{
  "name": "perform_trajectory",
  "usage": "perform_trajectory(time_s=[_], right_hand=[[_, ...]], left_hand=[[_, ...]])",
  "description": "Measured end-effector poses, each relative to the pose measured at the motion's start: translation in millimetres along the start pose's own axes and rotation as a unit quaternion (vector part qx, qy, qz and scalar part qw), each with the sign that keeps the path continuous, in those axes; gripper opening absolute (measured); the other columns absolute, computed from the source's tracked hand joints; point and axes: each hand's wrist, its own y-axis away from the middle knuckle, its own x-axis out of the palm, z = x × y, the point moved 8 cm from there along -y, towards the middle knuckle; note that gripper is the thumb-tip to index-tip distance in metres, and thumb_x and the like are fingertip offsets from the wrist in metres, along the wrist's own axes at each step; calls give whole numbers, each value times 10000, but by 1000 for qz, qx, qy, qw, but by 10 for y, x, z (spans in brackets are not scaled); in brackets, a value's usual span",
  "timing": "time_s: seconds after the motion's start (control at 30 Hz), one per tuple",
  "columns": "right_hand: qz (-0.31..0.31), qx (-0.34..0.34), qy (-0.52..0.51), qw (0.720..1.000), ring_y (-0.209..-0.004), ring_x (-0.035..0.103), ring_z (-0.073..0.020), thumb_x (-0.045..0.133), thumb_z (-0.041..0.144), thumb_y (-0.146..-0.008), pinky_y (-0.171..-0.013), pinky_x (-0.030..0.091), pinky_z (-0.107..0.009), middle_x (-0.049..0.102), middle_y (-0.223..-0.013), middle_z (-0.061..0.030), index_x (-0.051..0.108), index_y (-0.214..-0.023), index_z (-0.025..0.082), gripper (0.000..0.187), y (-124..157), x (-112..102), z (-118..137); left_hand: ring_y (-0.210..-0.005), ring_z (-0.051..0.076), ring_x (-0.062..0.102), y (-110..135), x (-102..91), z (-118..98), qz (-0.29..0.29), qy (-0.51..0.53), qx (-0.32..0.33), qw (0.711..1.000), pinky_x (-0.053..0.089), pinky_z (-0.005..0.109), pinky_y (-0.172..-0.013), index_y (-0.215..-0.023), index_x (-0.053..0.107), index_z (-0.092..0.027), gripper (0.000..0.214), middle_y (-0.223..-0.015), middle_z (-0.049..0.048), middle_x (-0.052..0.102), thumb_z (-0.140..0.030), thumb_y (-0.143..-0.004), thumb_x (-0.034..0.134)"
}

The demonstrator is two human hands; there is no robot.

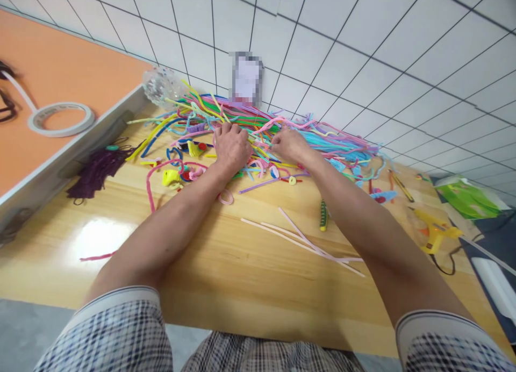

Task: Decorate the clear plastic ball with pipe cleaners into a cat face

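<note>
A long heap of colourful pipe cleaners [334,141] lies at the back of the wooden table. My left hand [231,147] rests palm down on the heap's near side, its fingers a little apart and bent over the stems. Just to its right, my right hand [289,146] is closed in a pinch among the pipe cleaners; its fingertips point left, and what they grip is partly hidden. A pink pipe cleaner [268,126] arches right behind that hand. Bent scraps and small twisted shapes, among them a yellow piece [171,177], lie around my left wrist.
Several pale loose pipe cleaners [302,240] lie on the table [226,286] between my forearms. A green striped piece [323,216] is by my right forearm. At right are a yellow glue gun [433,229] and a cutter [401,185]; at left, a purple tassel bundle [100,170] and tape roll [61,119].
</note>
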Motion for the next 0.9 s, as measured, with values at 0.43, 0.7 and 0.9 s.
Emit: perform_trajectory(time_s=[0.43, 0.7, 0.9], right_hand=[[-85, 26, -75, 993, -1095, 835, -311, 628, 214, -1026, -1013, 606, -379, 927, -1080, -121, 960, -1090, 168, 341, -83, -196, -89], [-61, 37, -82, 994, -1001, 817, -291, 623, 228, -1052, -974, 594, -367, 879, -931, -121, 906, -913, 146, 326, -116, -96, -143], [-22, 21, -72, 997, -985, 827, -286, 640, 201, -1061, -980, 630, -377, 875, -905, -120, 895, -919, 167, 293, -99, -2, -87]], left_hand=[[-1534, 425, 661, 8, 82, -131, 44, 46, 87, 994, 476, 650, -1293, -1238, 906, -234, 368, -1578, 166, 806, -186, -1039, 600], [-1534, 394, 728, -16, 68, -108, 69, 64, 78, 992, 498, 598, -1285, -1332, 916, -204, 471, -1687, 161, 761, -164, -1039, 551], [-1589, 419, 699, -22, 71, -111, 76, 43, 63, 994, 486, 596, -1322, -1643, 783, -223, 651, -1781, 173, 692, -142, -1055, 515]])
